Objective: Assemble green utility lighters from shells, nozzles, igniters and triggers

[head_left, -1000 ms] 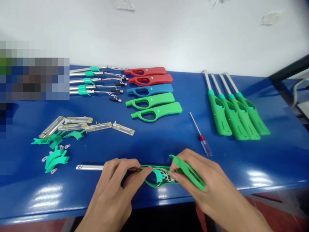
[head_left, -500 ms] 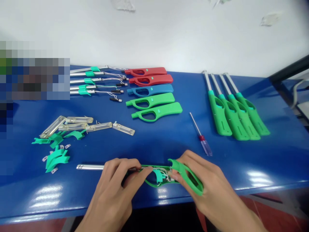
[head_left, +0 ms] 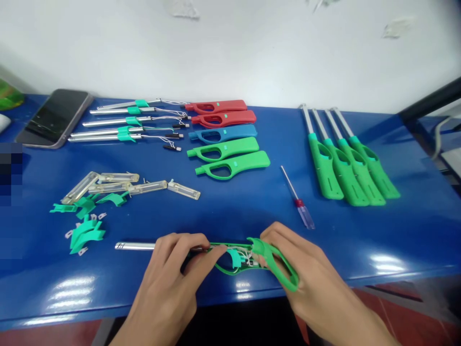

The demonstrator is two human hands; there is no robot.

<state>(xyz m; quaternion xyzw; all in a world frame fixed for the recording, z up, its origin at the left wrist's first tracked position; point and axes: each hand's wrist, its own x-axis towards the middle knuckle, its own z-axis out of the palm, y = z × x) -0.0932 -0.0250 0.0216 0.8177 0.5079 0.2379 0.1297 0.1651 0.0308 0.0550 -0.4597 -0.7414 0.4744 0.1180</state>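
My left hand [head_left: 176,276] pinches an opened green lighter [head_left: 236,272] near where its metal tube [head_left: 135,246] enters the handle. Inside the lower half lie a teal trigger [head_left: 236,258] and thin white wires [head_left: 248,255]. Fingers of my right hand [head_left: 298,264] are closed around a loose green cover half [head_left: 284,265], tilted over the lighter's right end. My right fingertips reach in beneath that cover, beside the wires; the handle's far end is hidden there.
Beyond my hands lie a screwdriver [head_left: 300,204], several assembled green lighters [head_left: 327,173], red, blue and green handle shells [head_left: 234,158], and metal tubes with wires [head_left: 111,130]. On the left are clear fuel tanks [head_left: 149,188], teal triggers [head_left: 86,235] and a phone [head_left: 57,117].
The green cover half in my right hand has shifted slightly left over the lighter. My left hand keeps its hold. The view has moved a little, and the phone now shows.
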